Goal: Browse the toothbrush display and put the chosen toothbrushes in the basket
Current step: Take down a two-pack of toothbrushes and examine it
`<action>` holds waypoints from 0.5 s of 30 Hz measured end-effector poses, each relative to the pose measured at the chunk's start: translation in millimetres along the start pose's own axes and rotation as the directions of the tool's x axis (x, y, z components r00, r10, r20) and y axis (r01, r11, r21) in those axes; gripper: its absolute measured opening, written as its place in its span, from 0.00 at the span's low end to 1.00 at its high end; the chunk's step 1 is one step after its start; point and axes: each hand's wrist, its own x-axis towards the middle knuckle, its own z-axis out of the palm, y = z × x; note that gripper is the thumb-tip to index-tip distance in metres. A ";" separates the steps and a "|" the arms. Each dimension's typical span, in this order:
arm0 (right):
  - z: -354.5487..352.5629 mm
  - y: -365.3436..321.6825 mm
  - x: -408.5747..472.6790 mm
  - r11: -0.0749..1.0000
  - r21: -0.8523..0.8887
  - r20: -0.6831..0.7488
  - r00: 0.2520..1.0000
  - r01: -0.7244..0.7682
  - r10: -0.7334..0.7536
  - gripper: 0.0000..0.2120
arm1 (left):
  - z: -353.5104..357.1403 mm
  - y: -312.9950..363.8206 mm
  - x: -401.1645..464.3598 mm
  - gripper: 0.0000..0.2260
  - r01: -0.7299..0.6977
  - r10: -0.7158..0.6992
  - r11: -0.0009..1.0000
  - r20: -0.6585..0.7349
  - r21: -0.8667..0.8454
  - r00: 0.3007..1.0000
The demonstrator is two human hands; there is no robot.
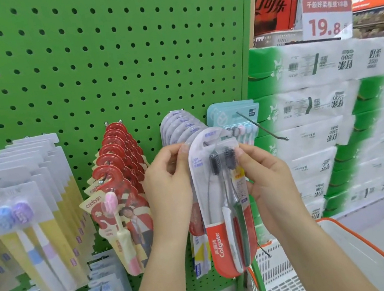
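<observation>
A Colgate twin toothbrush pack [223, 206], with a clear blister and a red base, hangs upright in front of the green pegboard [98, 59]. My left hand [169, 182] pinches its upper left edge. My right hand [265, 176] pinches its right edge beside the two dark brush heads. More packs of the same kind [177, 127] hang on the hook behind it. At the lower right stands the white basket [280, 276] with an orange handle [372, 244].
Red Canban toothbrush packs [118, 184] hang left of my hands, and pale yellow-and-white packs [33, 211] further left. Teal packs [234, 117] hang on a long hook to the right. Stacked tissue packs [335, 120] with a 19.8 price sign [325, 19] fill the right side.
</observation>
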 end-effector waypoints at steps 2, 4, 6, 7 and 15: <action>-1.5 0.3 -1.7 1.000 -0.002 0.009 1.000 0.005 -0.005 0.08 | -0.6 0.0 -0.1 0.06 -0.006 0.005 1.000 -0.012 -0.012 1.000; -3.0 1.3 -4.0 1.000 0.005 0.022 1.000 0.002 -0.002 0.07 | -1.5 1.8 -0.5 0.08 -0.011 0.011 1.000 -0.027 -0.015 1.000; -4.1 2.9 -5.2 1.000 -0.007 0.029 1.000 0.000 0.000 0.09 | -2.2 3.9 -1.1 0.09 -0.017 0.016 1.000 -0.037 -0.023 0.999; -4.3 3.7 -5.2 1.000 -0.017 0.027 1.000 -0.001 0.002 0.10 | -2.7 4.8 -1.4 0.10 -0.021 0.020 1.000 -0.040 -0.022 0.999; -3.4 9.1 -0.5 0.997 -0.067 -0.002 0.999 -0.042 0.042 0.11 | -7.5 12.7 -3.9 0.07 -0.065 0.067 0.998 -0.084 0.027 0.994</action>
